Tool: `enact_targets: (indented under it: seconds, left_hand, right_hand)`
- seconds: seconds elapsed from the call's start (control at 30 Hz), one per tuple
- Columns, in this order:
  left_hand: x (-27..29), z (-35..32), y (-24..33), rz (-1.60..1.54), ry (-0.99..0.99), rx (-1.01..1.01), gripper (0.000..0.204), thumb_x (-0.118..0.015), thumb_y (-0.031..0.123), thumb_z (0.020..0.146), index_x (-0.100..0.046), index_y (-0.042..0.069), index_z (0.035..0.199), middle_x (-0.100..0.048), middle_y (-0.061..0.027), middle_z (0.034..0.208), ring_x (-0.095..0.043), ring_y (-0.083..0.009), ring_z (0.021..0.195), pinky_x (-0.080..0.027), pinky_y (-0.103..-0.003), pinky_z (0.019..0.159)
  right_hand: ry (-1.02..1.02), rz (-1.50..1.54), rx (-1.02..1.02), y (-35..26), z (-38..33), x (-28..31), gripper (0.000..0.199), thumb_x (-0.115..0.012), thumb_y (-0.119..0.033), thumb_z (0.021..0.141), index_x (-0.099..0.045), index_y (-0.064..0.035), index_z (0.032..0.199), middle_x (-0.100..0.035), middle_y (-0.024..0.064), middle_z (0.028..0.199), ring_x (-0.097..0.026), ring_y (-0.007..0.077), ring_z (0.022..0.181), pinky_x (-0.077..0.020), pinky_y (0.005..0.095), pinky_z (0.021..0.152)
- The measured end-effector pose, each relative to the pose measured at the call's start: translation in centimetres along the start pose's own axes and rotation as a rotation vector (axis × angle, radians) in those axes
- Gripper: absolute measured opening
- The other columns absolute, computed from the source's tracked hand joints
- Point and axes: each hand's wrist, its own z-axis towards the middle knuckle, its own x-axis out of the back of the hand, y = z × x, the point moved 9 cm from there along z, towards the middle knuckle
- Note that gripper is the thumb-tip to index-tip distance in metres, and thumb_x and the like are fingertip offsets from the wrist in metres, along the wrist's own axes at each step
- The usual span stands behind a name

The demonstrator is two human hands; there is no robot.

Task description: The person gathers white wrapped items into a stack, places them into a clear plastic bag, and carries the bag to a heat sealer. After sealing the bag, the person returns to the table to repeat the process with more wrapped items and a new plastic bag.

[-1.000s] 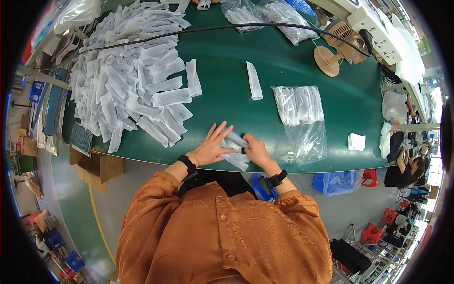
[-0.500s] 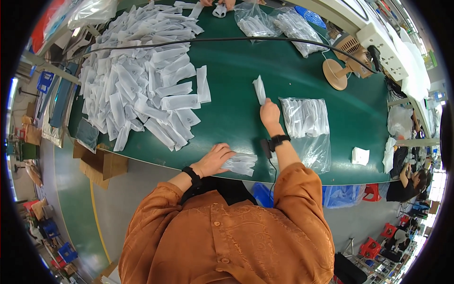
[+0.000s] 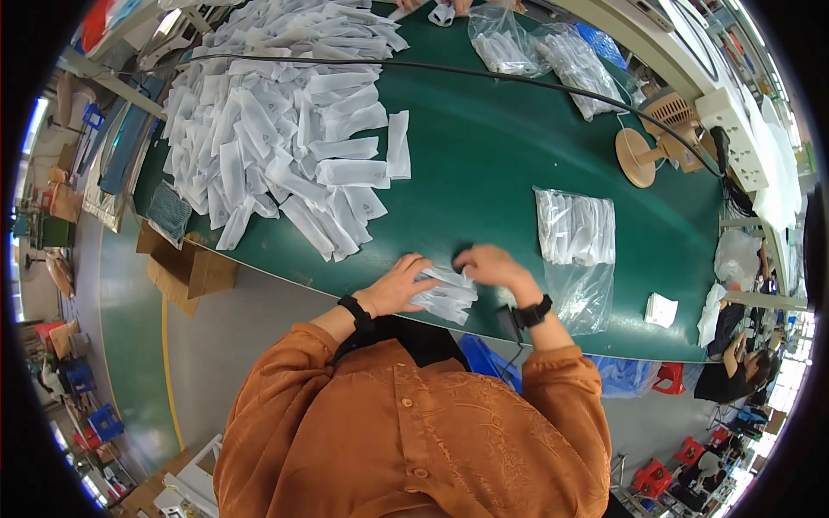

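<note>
Close to the near edge of the green table (image 3: pixel 484 173) lies a small bunch of white translucent packets (image 3: pixel 447 302). My left hand (image 3: pixel 400 285) rests on their left end, fingers bent over the top packets and holding them. At the bunch's right end is my right hand (image 3: pixel 490 266), its fingers curled and slightly blurred. A dark patch shows at those fingertips; what they hold I cannot make out. To the right lies a clear plastic bag (image 3: pixel 577 298), its upper part filled with a row of similar packets (image 3: pixel 577 229).
A large heap of white packets (image 3: pixel 276 129) covers the table's left side. A black cable (image 3: pixel 484 69) crosses above. Farther off are filled bags (image 3: pixel 509 52), another person's hands (image 3: pixel 458 7) and a beige fan (image 3: pixel 639 160). A folded white stack (image 3: pixel 661 309) lies at the right.
My right hand has come back toward me, from the far side of the bunch to its right end. The packet it held is no longer visible there. The left hand stays on the bunch.
</note>
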Motion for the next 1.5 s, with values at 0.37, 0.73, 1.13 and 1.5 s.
enact_targets:
  seconds: [0.37, 0.73, 1.13, 1.5]
  left_hand:
    - [1.1, -1.0, 1.7, 0.014, -0.01, 0.103, 0.083, -0.085, 0.024, 0.061, -0.048, 0.007, 0.133, -0.045, -0.0139, 0.13, -0.04, -0.0362, 0.123, -0.036, -0.047, 0.106]
    - [4.8, -0.5, -0.6, 0.062, 0.061, 0.061, 0.083, -0.09, 0.027, 0.051, -0.056, 0.014, 0.125, -0.023, -0.0212, 0.151, -0.013, -0.0464, 0.144, -0.017, -0.064, 0.114]
    - [1.7, 4.0, -2.7, -0.006, -0.053, -0.003, 0.087, -0.089, 0.024, 0.052, -0.05, 0.01, 0.129, -0.03, -0.0205, 0.144, -0.026, -0.0451, 0.136, -0.019, -0.057, 0.117]
    - [1.4, 5.8, -3.1, -0.108, 0.064, 0.032, 0.084, -0.082, 0.018, 0.067, -0.037, 0.003, 0.137, -0.034, -0.0187, 0.141, -0.032, -0.0422, 0.132, -0.031, -0.051, 0.111]
  right_hand:
    - [0.438, -0.115, -0.305, -2.9, 19.9, 4.2, 0.028, -0.063, -0.026, 0.083, -0.067, -0.0008, 0.096, -0.062, 0.0257, 0.103, -0.063, 0.0412, 0.093, -0.0529, 0.044, 0.079]
    - [0.371, 0.04, 0.147, -0.2, 6.5, 1.6, 0.008, -0.056, -0.002, 0.076, -0.055, -0.0028, 0.085, -0.056, 0.0169, 0.091, -0.059, 0.0407, 0.085, -0.0487, 0.0503, 0.074]
    - [0.461, 0.022, -0.007, -0.1, -3.9, 2.4, 0.034, -0.069, -0.016, 0.074, -0.058, -0.0046, 0.104, -0.054, 0.0172, 0.112, -0.053, 0.0398, 0.11, -0.0453, 0.0479, 0.091]
    - [0.491, -0.203, 0.176, -2.4, -3.0, -1.1, 0.093, -0.082, -0.036, 0.068, -0.037, -0.0108, 0.145, -0.04, 0.0231, 0.134, -0.043, 0.0422, 0.119, -0.0386, 0.0497, 0.101]
